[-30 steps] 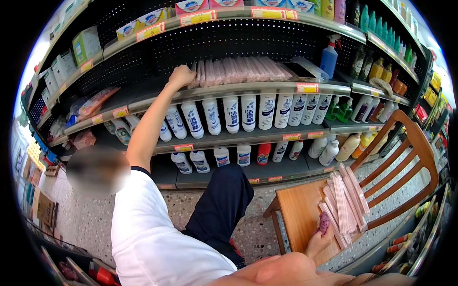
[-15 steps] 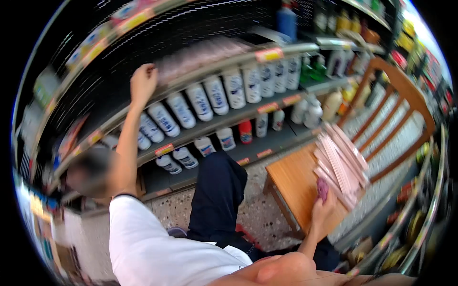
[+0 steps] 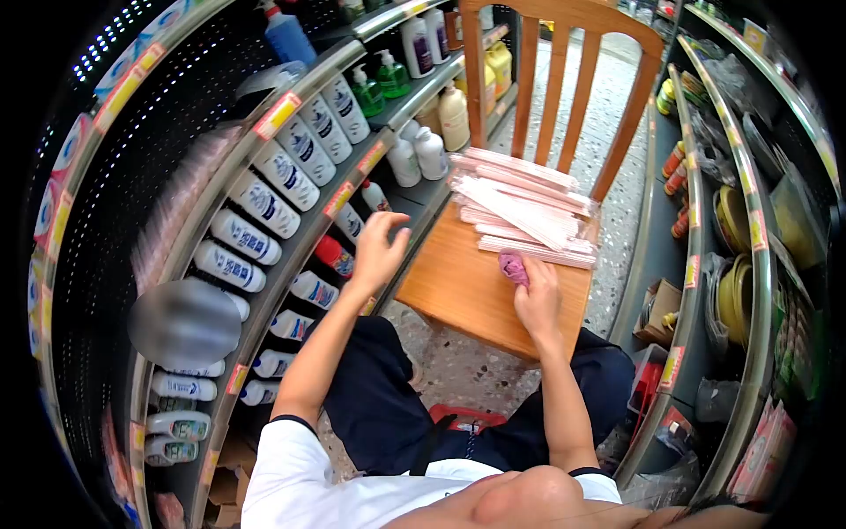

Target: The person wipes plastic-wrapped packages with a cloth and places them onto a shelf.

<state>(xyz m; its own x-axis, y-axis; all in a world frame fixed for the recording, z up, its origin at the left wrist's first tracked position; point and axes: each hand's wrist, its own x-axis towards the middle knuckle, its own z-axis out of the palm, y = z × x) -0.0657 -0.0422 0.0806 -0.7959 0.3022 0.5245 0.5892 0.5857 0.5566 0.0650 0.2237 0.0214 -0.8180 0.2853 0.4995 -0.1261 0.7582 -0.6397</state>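
Note:
My left hand (image 3: pixel 382 251) hangs in the air between the bottle shelves and the chair, fingers curved and apart, holding nothing. In my right hand (image 3: pixel 539 298) a crumpled purple cloth (image 3: pixel 513 267) is gripped at the near edge of the pile. That pile of long, thin pink-and-white packs (image 3: pixel 520 204) in clear wrapping lies on the seat of a wooden chair (image 3: pixel 458 273). More pinkish wrapped packs (image 3: pixel 189 198), blurred, stand in a row on the shelf to the left.
White bottles (image 3: pixel 284 176) with blue lettering line the left shelves, with green pump bottles (image 3: pixel 392 75) farther along. The chair's slatted back (image 3: pixel 577 97) rises beyond the seat. To the right, another shelf rack (image 3: pixel 687 291) holds yellow rolls (image 3: pixel 730 304) and bagged goods. My knees flank a red stool (image 3: pixel 467 417).
My left hand has come away from the row of packs on the shelf toward the chair. The view has turned right. My right hand still grips the purple cloth by the packs.

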